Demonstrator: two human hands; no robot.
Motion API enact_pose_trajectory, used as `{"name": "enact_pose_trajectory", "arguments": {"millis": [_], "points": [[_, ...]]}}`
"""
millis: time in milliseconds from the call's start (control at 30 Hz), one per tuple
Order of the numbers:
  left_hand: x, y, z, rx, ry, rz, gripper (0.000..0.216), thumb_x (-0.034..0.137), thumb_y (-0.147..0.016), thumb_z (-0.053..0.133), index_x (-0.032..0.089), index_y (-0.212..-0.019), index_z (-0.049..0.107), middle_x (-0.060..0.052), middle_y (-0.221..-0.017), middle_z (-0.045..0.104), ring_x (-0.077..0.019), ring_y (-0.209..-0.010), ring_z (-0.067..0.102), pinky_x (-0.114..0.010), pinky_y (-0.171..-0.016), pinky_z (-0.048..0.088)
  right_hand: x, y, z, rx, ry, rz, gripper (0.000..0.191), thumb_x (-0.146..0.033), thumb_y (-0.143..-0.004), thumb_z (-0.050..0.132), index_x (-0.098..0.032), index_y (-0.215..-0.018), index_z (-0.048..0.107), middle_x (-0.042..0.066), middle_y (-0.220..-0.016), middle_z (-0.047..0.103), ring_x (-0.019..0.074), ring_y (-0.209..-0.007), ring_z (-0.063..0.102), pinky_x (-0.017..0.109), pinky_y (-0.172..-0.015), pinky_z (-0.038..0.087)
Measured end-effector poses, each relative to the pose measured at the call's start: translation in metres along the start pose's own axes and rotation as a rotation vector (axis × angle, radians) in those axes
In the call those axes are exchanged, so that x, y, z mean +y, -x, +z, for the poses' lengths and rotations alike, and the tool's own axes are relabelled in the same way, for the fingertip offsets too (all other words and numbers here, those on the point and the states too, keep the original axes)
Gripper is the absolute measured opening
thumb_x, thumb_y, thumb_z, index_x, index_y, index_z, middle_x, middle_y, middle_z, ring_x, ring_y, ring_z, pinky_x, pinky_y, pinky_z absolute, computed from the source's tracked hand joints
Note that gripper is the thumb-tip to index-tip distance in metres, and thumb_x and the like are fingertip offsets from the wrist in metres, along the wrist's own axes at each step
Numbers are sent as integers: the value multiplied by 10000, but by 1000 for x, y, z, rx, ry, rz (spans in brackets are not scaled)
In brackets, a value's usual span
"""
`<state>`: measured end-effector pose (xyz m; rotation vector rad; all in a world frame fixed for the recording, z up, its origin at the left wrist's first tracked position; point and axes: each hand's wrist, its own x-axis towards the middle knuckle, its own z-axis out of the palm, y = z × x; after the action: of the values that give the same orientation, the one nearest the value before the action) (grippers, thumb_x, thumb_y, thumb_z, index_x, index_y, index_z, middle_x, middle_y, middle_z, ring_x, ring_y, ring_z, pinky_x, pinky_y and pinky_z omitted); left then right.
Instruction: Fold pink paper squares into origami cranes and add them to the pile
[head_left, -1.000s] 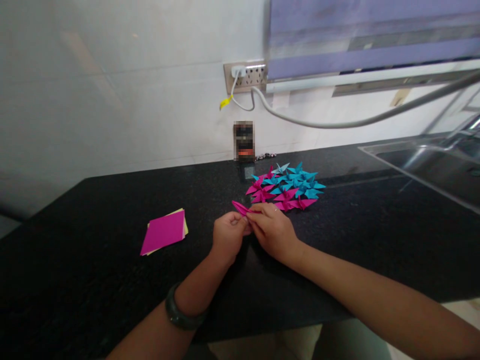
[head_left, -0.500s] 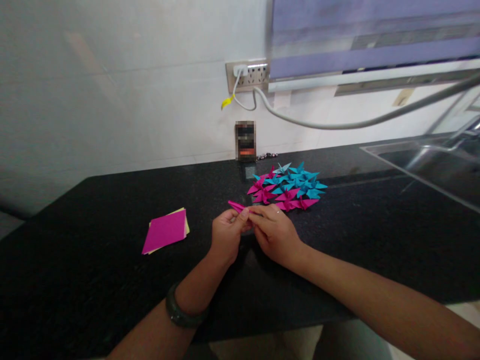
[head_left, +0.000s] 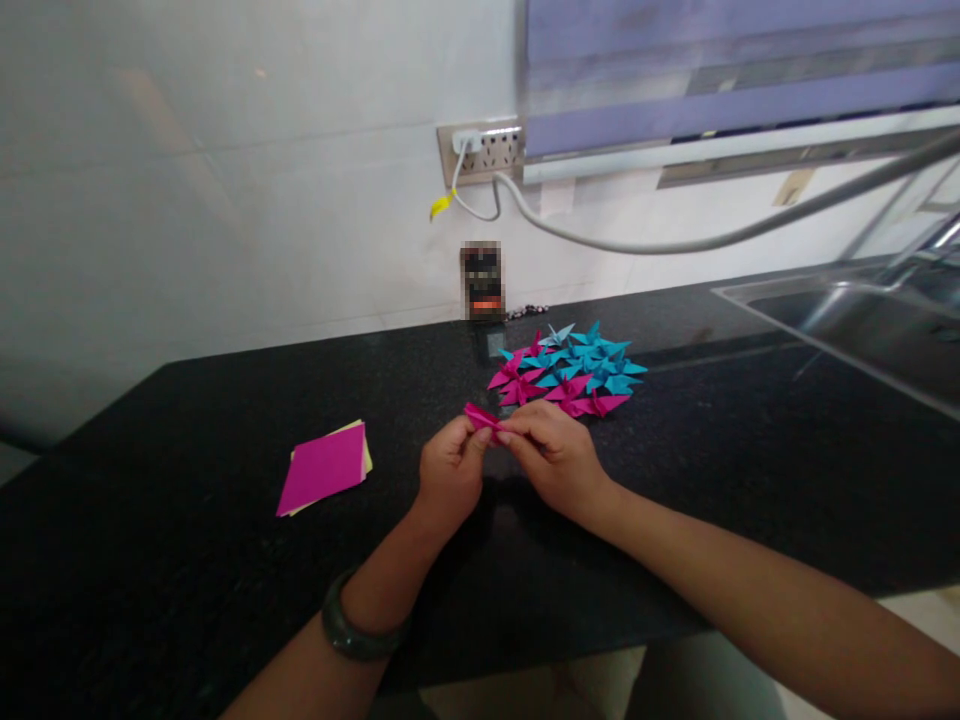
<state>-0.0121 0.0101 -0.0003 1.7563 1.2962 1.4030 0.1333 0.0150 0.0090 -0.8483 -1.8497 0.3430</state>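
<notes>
A small folded piece of magenta paper is held up between both hands above the dark counter. My left hand pinches its left and lower side, thumb in front. At its right end the thumb and fingertips of my right hand close on the same paper. The fingers partly cover the folds. Just beyond the right hand lies a cluster of folded paper cranes, magenta ones at the front and left, blue ones behind. A stack of square paper, magenta on top with yellow beneath, lies left of my left hand.
The black speckled counter runs to a tiled wall. A blurred-out phone-like object leans there beside a beaded chain. A sink is set in at the right. A grey cable crosses the wall from the socket.
My fingers have shifted on the magenta paper, which now shows a wider face. My right hand's fingers have drawn back to its right end. The view has moved slightly.
</notes>
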Motion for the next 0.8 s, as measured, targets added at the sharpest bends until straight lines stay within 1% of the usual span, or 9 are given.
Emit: {"name": "enact_pose_trajectory", "arguments": {"millis": [67, 167, 333, 400, 467, 533, 667, 733, 800], "points": [[-1, 1, 1, 3, -6, -3, 175, 264, -812, 491, 174, -736, 620, -2, -693, 635, -134, -671, 580, -235, -658, 437, 0, 0, 0, -7, -8, 5, 139, -165, -813, 523, -176, -794, 660, 40, -740, 609, 134, -723, 568, 250, -650, 458], [-2, 3, 2, 0, 17, -40, 187, 288, -821, 479, 171, -772, 616, -7, -713, 626, -141, -678, 575, -245, -664, 438, 0, -1, 1, -23, -59, 59, 157, -158, -816, 516, -184, -746, 654, 23, -701, 607, 128, -695, 560, 252, -646, 456], [-4, 1, 4, -30, 58, -56, 181, 290, -821, 477, 167, -759, 595, -3, -687, 592, -137, -662, 556, -244, -645, 439, 4, -3, 1, 20, -133, 132, 95, -158, -756, 597, -188, -687, 655, 20, -711, 607, 132, -708, 567, 255, -646, 467], [-5, 0, 4, -46, 97, -67, 178, 288, -824, 475, 164, -776, 593, -6, -697, 596, -135, -664, 562, -248, -648, 447, 4, -2, 2, 28, -142, 157, 61, -159, -746, 605, -184, -733, 659, 26, -725, 624, 131, -696, 577, 254, -636, 474], [-6, -1, 4, -51, 143, -71, 175, 285, -826, 473, 160, -798, 593, -11, -719, 610, -135, -679, 572, -253, -660, 457, 2, -1, 2, 39, -127, 188, 126, -155, -743, 605, -175, -858, 651, 36, -760, 635, 127, -674, 581, 245, -606, 478], [-7, -1, 4, -53, 193, -67, 174, 285, -825, 478, 157, -810, 595, -18, -744, 621, -137, -701, 581, -262, -679, 467, 1, 0, 2, 48, -61, 169, 204, -154, -738, 606, -162, -939, 637, 53, -798, 629, 134, -689, 578, 246, -594, 476], [-6, 0, 6, -52, 276, -99, 175, 301, -803, 518, 154, -812, 612, -22, -746, 638, -133, -687, 592, -273, -691, 487, 1, 0, 1, 5, 41, 15, 132, -153, -779, 558, -161, -833, 678, 56, -748, 620, 147, -724, 566, 263, -636, 461], [-3, 0, 8, -36, 335, -147, 170, 303, -767, 566, 151, -819, 623, -26, -752, 657, -133, -680, 605, -270, -683, 498, 3, -1, 0, 14, 33, 33, 143, -160, -790, 547, -177, -809, 688, 48, -730, 630, 144, -714, 571, 262, -639, 459], [0, 0, 10, -22, 411, -210, 197, 297, -711, 628, 144, -835, 637, -34, -765, 676, -139, -688, 622, -271, -675, 509, 6, -1, 0, 41, 3, 100, 139, -163, -784, 555, -188, -790, 692, 38, -712, 641, 140, -697, 579, 260, -639, 460]]}}
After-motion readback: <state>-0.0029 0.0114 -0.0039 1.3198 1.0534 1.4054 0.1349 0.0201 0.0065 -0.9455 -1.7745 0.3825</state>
